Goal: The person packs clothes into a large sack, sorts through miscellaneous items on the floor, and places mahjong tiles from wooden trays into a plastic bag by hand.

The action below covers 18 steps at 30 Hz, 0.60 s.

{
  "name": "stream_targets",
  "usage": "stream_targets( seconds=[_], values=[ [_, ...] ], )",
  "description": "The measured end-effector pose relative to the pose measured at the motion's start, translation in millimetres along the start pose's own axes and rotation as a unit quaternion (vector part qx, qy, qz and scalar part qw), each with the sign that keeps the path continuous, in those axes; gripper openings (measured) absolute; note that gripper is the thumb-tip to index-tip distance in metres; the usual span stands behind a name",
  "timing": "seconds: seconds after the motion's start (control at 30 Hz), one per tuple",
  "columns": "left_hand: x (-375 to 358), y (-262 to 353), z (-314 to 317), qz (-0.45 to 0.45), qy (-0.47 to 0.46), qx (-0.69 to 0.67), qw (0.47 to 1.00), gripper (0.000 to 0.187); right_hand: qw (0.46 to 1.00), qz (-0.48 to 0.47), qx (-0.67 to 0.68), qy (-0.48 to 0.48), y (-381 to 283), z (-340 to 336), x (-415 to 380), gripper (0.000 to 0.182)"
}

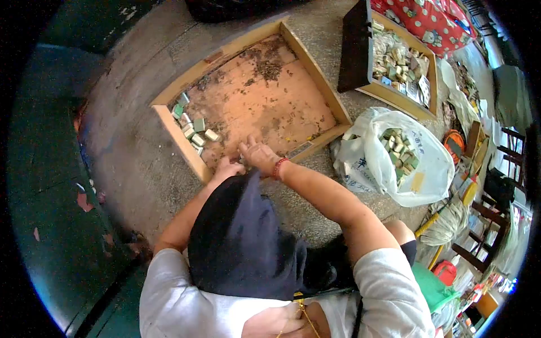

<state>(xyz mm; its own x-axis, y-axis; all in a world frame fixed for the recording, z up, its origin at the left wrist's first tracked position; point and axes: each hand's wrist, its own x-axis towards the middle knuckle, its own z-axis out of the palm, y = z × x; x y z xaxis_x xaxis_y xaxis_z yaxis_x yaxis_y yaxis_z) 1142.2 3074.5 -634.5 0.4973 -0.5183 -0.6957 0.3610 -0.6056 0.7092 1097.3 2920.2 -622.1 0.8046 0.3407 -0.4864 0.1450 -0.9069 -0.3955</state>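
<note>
A shallow wooden drawer (316, 72) lies on the floor ahead of me, its orange base spotted with dark dirt. Several green-and-cream mahjong tiles (199, 125) are loose along its left side. My left hand (227, 168) is at the drawer's near corner, fingers curled; my dark-clothed knee covers part of it, and what they hold, if anything, is hidden. Close beside it, my right hand (259, 156), with a red bead bracelet (279, 168) on the wrist, reaches over the near edge, fingers stretched apart toward the base.
To the right stands a white plastic bag (433, 172) with many tiles inside. Behind it is a second wooden box (394, 99) of tiles, with a black panel (356, 48) against it. A mop (448, 222) and clutter fill the right edge.
</note>
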Motion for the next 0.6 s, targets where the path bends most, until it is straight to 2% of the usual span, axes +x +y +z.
stream_targets(
  seconds=[0.03,0.07,0.1,0.13,0.17,0.2,0.23,0.27,0.3,0.33,0.37,0.4,0.47,0.5,0.53,0.57,0.6],
  values=[
    [-8,18,-3,-0.038,-0.051,-0.038,0.997,0.029,0.991,0.014,0.118,0.054,7,2,-7,0.054],
    [-5,11,-6,-0.038,-0.054,-0.036,0.997,0.029,0.966,0.028,0.234,0.109,13,3,-13,0.057],
    [-1,-2,-11,-0.08,-0.07,-0.263,0.959,0.029,0.951,0.034,0.281,0.121,21,2,-15,0.059],
    [2,-9,-11,-0.12,-0.082,-0.476,0.867,0.03,0.951,0.038,0.281,0.122,27,-7,-19,0.059],
    [-7,8,-8,-0.072,-0.045,-0.464,0.882,0.026,0.85,0.01,0.525,0.04,31,-20,-25,0.063],
    [-6,15,-3,-0.073,-0.046,-0.465,0.881,0.026,0.682,-0.019,0.729,-0.044,33,-32,-32,0.066],
    [-2,22,1,-0.057,0.004,-0.449,0.892,0.025,0.616,-0.018,0.783,-0.081,31,-44,-39,0.07],
    [-2,32,7,-0.041,0.056,-0.431,0.9,0.023,0.616,-0.019,0.783,-0.082,34,-47,-39,0.07],
    [-20,69,18,0.054,0.099,-0.324,0.939,0.024,0.595,-0.057,0.798,-0.071,37,-50,-37,0.066],
    [-16,71,10,0.076,0.067,-0.232,0.968,0.03,0.571,-0.096,0.813,-0.062,38,-51,-35,0.061],
    [-17,78,8,0.127,0.085,-0.095,0.984,0.031,0.556,-0.068,0.825,-0.076,37,-60,-39,0.062],
    [-18,85,7,0.173,0.1,0.047,0.979,0.033,0.584,-0.071,0.807,-0.049,39,-69,-43,0.06],
    [-25,102,3,0.191,0.1,0.09,0.972,0.032,0.496,-0.136,0.858,-0.007,40,-73,-45,0.054],
    [-25,106,5,0.206,0.12,0.025,0.971,0.026,0.458,-0.133,0.879,-0.007,46,-71,-45,0.053],
    [-27,116,13,0.214,0.14,-0.134,0.957,0.018,0.422,-0.13,0.897,-0.007,52,-69,-46,0.053],
    [-21,114,6,0.169,0.135,-0.169,0.962,0.017,0.38,-0.091,0.92,0.001,55,-68,-49,0.049],
    [-11,110,-2,0.124,0.128,-0.205,0.962,0.017,0.409,-0.067,0.91,-0.011,63,-62,-47,0.045]
  ],
)
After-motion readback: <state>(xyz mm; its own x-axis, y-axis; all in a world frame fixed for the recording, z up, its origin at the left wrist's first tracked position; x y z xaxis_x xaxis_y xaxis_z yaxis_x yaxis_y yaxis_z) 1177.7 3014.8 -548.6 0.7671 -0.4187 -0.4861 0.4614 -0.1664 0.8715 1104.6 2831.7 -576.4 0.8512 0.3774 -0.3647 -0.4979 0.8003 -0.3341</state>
